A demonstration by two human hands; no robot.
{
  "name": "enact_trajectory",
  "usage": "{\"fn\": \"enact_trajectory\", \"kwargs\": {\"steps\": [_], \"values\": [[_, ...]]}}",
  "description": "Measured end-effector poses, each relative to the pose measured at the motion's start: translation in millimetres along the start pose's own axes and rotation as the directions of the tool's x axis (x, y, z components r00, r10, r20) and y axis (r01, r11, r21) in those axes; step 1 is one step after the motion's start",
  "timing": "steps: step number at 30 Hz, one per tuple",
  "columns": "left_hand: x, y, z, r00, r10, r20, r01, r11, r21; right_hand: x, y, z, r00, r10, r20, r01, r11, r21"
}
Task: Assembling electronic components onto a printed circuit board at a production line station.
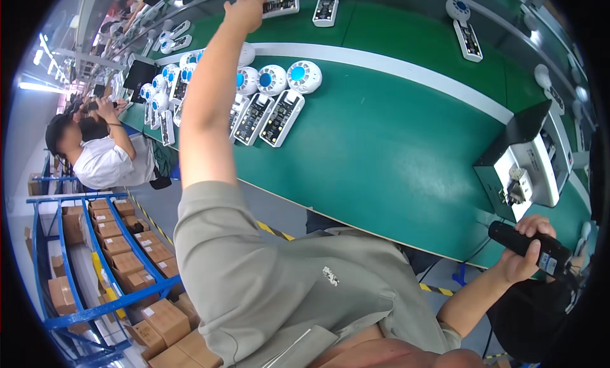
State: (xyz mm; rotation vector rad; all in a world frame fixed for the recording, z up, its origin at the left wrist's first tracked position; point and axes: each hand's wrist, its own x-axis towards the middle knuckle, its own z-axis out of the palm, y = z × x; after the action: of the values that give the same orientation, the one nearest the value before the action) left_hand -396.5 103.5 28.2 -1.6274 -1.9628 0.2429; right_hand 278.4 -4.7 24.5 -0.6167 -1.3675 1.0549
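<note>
Stretched far out over the dark green strip, my left hand [244,13] closes around one end of a white device with an exposed circuit board [281,6]. The end under my fingers is hidden. At the right, my right hand [530,247] grips a black electric screwdriver [508,236] beside the table edge, its thin tip toward the table. Nearer to me, below my left hand, stand several similar white devices [281,118] with open board housings and round heads [304,76] with blue centres. My left forearm covers part of this group.
A white-and-black screw feeder [530,158] stands on the green table [387,152] at the right. More devices lie along the far strip, one [467,39] at the right. A person in white [111,158] works at the left. Blue shelving [149,288] holds cardboard boxes.
</note>
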Motion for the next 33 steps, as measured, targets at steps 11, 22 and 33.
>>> {"fn": "enact_trajectory", "kwargs": {"steps": [11, 22, 33], "values": [[53, 87, -1, 0.928, 0.370, 0.037, -0.371, 0.913, 0.170, 8, 0, 3, 0.998, 0.030, 0.063, -0.029, 0.999, -0.030], [-10, 186, -131, 0.757, 0.467, -0.456, -0.607, 0.762, -0.226, 8, 11, -21, 0.998, 0.069, 0.005, -0.069, 0.996, -0.050], [-160, 348, -220, 0.445, 0.687, -0.574, -0.895, 0.324, -0.306, 15, 19, -58, 0.983, 0.055, 0.176, -0.065, 0.997, 0.051]]}}
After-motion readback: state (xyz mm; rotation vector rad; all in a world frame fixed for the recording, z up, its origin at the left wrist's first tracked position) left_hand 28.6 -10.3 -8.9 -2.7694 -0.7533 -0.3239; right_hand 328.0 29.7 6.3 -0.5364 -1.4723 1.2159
